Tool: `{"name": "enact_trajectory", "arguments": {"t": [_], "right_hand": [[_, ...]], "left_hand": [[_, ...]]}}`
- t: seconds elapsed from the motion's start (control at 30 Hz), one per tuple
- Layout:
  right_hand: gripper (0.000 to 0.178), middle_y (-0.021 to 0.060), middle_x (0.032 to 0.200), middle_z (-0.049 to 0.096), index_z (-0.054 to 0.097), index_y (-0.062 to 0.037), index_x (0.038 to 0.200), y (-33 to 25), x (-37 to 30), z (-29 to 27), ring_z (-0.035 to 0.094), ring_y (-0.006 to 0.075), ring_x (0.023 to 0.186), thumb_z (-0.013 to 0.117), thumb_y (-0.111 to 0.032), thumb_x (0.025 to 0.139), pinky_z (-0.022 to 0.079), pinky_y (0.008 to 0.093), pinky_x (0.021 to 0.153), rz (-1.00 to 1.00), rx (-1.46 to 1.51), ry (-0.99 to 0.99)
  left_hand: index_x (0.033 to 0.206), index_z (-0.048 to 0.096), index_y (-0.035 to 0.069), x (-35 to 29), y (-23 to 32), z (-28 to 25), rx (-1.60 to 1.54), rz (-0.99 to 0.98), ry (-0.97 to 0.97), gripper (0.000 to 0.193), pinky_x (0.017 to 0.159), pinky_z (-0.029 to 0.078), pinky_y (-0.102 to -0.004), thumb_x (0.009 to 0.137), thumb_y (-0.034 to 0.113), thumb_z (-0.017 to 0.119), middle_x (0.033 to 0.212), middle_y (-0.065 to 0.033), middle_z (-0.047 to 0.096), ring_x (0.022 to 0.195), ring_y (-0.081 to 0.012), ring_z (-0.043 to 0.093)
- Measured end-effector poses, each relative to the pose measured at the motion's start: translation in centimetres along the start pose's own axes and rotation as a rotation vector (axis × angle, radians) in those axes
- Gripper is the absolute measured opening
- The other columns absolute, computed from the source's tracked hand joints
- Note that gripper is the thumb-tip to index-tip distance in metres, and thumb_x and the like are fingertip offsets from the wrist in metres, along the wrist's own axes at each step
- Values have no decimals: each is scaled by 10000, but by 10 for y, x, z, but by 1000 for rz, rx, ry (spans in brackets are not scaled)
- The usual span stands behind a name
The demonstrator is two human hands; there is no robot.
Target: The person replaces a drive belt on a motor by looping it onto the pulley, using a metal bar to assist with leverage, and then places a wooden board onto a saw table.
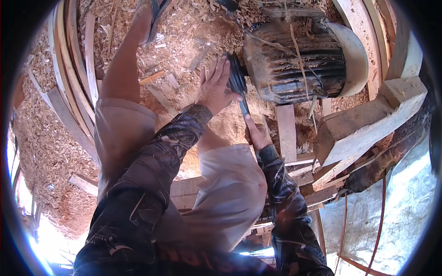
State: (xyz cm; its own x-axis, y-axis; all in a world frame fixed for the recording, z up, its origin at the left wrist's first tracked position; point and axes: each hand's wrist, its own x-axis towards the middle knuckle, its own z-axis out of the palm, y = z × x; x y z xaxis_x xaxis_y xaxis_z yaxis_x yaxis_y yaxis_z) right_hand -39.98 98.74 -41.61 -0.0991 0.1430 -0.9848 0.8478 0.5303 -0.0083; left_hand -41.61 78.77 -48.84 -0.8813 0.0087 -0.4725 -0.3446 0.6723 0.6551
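A grimy electric motor [299, 60] with ribbed casing lies on the sawdust floor at the top centre. A dark pulley [237, 76] sits on its shaft end, facing left. My left hand [214, 87] presses flat against the pulley with fingers spread. My right hand [258, 135] is just below it, gripping a dark belt [243, 106] that runs up to the pulley. Both forearms are in dark patterned sleeves.
My legs in light shorts [221, 184] fill the middle. Wood shavings [46, 152] cover the floor. Curved wooden strips [69, 69] lie at the left. A chunky timber block [368, 119] and planks stand to the right. A thin reddish cable [380, 221] hangs at lower right.
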Motion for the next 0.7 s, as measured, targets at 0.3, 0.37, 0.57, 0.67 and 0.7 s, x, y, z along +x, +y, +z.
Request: {"name": "enact_trajectory", "arguments": {"t": [0.3,0.37,0.57,0.67,0.7], "right_hand": [[322,45,630,542,567,-9,811,-18,50,30,516,104,562,558,-309,926,378,279,500,-683,-406,336],[296,44,640,530,573,-6,839,-13,53,30,508,114,589,528,-279,944,377,291,515,-667,-320,273],[324,-10,624,497,569,-40,748,5,77,28,440,74,539,577,-313,922,330,247,479,-626,160,69],[365,-32,617,492,546,-75,675,8,79,26,410,50,510,621,-359,892,300,217,453,-535,156,27],[395,-40,592,476,531,-92,641,9,74,23,393,51,486,630,-390,882,290,220,437,-563,118,55]], "left_hand": [[1460,204,26,8,4,-2,2,10,-16,1082,1126,103,-554,655,545,707,1534,-118,192,1437,-311,93],[1461,206,28,7,4,-5,-1,0,-17,1077,1127,102,-550,659,545,706,1534,-118,193,1437,-310,93],[1458,222,42,7,6,-5,-19,35,-7,972,1116,128,-557,748,534,666,1531,-115,199,1424,-337,139],[1449,248,43,1,3,-6,0,45,31,895,1111,140,-560,796,521,629,1527,-103,213,1411,-349,172],[1444,263,42,-1,2,-8,2,59,2,873,1110,136,-562,804,516,621,1525,-98,221,1409,-350,177]]}}
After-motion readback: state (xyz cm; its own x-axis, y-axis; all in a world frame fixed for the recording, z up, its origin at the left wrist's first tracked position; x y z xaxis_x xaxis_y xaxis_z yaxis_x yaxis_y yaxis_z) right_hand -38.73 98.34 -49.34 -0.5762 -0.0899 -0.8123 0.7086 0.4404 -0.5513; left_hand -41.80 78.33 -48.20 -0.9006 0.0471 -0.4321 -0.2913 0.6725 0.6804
